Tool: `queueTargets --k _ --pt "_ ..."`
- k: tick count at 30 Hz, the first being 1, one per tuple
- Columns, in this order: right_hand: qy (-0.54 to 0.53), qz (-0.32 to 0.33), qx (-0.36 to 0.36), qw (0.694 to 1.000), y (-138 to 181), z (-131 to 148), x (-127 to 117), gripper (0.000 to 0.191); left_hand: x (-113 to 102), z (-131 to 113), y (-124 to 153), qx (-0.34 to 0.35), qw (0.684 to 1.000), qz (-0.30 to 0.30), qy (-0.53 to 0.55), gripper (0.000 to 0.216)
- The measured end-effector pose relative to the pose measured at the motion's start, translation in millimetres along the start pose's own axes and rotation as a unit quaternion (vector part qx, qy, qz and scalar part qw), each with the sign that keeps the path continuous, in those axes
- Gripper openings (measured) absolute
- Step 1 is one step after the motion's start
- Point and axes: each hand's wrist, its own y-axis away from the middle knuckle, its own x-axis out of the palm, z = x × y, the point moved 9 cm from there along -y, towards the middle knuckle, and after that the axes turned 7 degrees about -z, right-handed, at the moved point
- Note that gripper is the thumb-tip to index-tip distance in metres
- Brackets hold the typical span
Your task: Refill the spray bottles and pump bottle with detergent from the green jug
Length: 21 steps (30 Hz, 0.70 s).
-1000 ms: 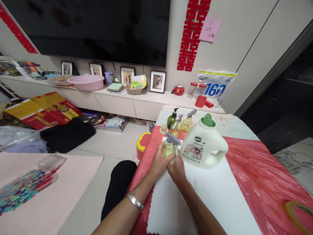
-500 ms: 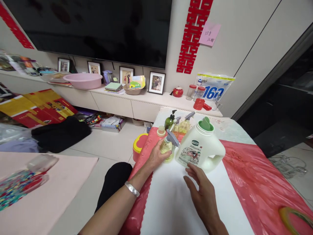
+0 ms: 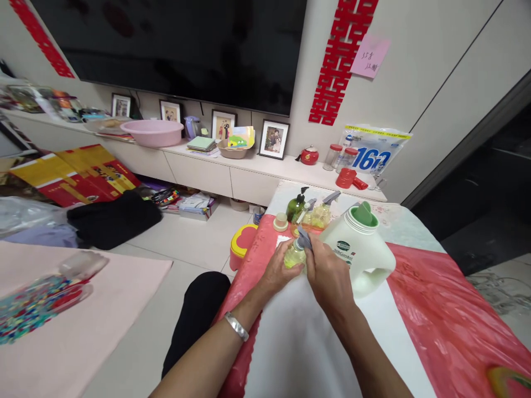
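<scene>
My left hand (image 3: 279,271) is wrapped round a small clear spray bottle (image 3: 293,255) of yellowish liquid, held over the near-left part of the table. My right hand (image 3: 327,268) is closed on the bottle's grey spray head (image 3: 304,237), its fingers partly hiding the head. Just right of my right hand stands a large white-green jug (image 3: 371,251) with a green spout (image 3: 365,213) in its open mouth. Behind the spray bottle are a green pump bottle (image 3: 296,205), another grey-headed spray bottle (image 3: 321,214) and a pale cap (image 3: 281,221).
A red plastic cover (image 3: 448,309) and a white sheet (image 3: 307,342) lie on the table. A roll of tape (image 3: 508,381) is at the lower right corner. A yellow and red stool (image 3: 240,243) stands left of the table; beyond is a low cabinet (image 3: 253,185).
My right hand has moved up and left from in front of the jug and closed on the spray head. My left hand still holds the bottle. The view has shifted slightly left.
</scene>
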Motion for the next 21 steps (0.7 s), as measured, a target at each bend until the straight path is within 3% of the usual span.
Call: queueTargets --k 10,16,21 --pt "0.077 0.167 -0.042 0.982 -25 9 13 0.039 -2 2 -1 -0.01 1.0 -0.019 0.01 0.061" --pt "0.074 0.18 -0.046 0.98 -27 9 14 0.037 1 3 1 -0.014 1.0 -0.02 -0.009 0.059" --pt "0.063 0.152 -0.041 0.986 -20 6 18 0.044 0 5 2 -0.001 0.999 -0.029 -0.015 0.063"
